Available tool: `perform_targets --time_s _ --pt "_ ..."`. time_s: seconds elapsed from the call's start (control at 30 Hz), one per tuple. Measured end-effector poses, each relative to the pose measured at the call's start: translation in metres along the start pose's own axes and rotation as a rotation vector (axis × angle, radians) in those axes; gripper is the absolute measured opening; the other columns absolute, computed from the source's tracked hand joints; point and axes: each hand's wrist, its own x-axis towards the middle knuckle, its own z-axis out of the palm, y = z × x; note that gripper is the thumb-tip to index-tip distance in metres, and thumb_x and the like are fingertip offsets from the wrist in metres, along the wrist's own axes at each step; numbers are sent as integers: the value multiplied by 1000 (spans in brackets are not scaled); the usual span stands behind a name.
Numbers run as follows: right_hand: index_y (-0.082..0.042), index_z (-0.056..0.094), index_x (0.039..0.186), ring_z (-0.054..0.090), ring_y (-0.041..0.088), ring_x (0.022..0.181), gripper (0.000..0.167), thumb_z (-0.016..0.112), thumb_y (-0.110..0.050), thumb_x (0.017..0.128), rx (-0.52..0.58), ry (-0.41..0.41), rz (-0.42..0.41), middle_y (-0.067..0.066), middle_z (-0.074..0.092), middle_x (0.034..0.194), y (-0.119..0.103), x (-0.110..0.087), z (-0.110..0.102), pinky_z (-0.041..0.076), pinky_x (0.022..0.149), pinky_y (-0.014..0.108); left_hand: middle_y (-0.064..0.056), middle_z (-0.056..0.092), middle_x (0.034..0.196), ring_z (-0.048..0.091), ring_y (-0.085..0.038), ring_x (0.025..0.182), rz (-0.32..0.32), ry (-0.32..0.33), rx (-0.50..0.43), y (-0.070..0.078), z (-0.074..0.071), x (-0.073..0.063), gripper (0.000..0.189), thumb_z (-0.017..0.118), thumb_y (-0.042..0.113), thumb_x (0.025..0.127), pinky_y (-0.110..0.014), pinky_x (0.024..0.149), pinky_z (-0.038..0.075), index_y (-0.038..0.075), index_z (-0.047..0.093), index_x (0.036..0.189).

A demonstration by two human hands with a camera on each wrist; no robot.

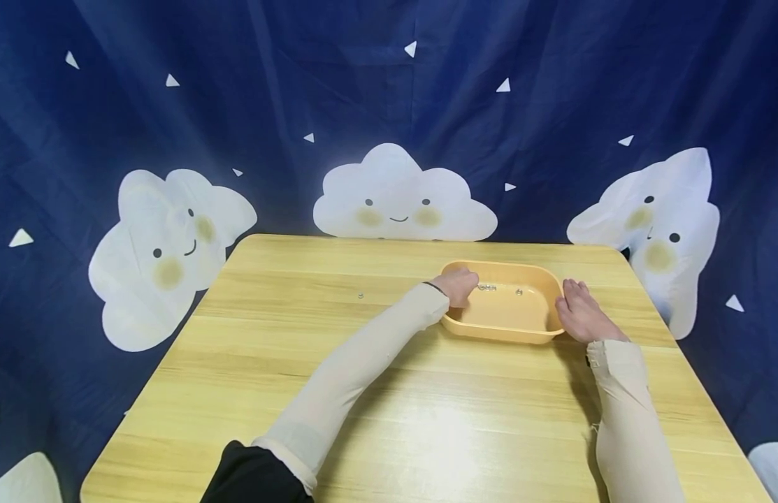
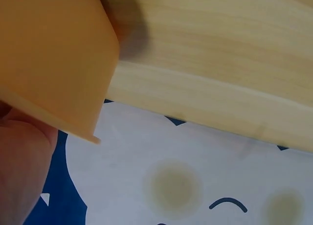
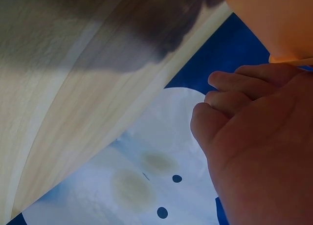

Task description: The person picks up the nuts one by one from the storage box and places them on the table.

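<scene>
A shallow orange-yellow plastic tray [image 1: 502, 334] with rounded corners sits toward the back right of the table. Over its left end reaches my left hand [image 1: 459, 283], gripping the rim with fingers inside; the left wrist view shows the hand against the rim, its fingertips hidden. At the opposite end my right hand [image 1: 584, 313] touches the outer side, fingers fairly straight, thumb not clearly seen. Inside the tray lie several tiny shiny pieces [image 1: 487, 287], and a similar one [image 1: 519, 292] apart from them. They are too small to identify.
Another tiny shiny piece [image 1: 360, 295] lies on the wooden table [image 1: 288, 335], left of the tray. Behind the table's far edge hangs a dark blue curtain [image 1: 363, 84] with white clouds and triangles.
</scene>
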Motion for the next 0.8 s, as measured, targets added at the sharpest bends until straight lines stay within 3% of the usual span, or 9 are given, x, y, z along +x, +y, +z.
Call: perform_targets --time_s 0.17,0.27,0.4,0.53,0.63,0.8 --pt "30 15 147 9 67 148 61 24 -16 108 13 -8 14 53 13 154 -1 0 0 11 125 68 -4 70 101 52 -8 76 9 -14 -3 0 -1 -1 24 71 7 95 -18 73 53 2 65 117" --pt "30 15 147 8 67 148 62 24 -16 108 20 -9 16 53 13 155 -1 0 -1 11 125 69 -1 67 91 51 -8 71 9 -14 -19 -2 1 2 21 71 5 94 -17 67 52 3 65 114" --pt "30 13 148 7 68 148 62 23 -17 108 23 -21 22 53 11 155 -1 0 -1 11 125 69 3 52 69 45 -7 59 12 -24 -52 -6 4 10 11 69 1 93 -16 55 46 8 61 90" --pt "30 13 147 7 68 147 62 22 -17 109 27 -27 22 53 11 155 -1 -1 -1 11 124 71 5 33 55 30 -6 48 24 -37 -86 -10 7 16 40 64 -5 91 -16 45 35 15 42 63" --pt "30 13 148 7 69 147 62 22 -17 109 30 -34 23 53 11 155 -2 -1 -2 12 124 71 5 24 52 22 -7 47 47 -33 -92 -11 8 16 49 59 -9 88 -18 43 27 17 33 56" --pt "30 14 147 7 69 147 62 23 -17 109 30 -40 25 53 12 155 -3 -2 -3 12 124 71 6 22 53 21 -7 51 92 20 -23 -12 9 15 49 59 -7 85 -18 47 22 18 31 54"
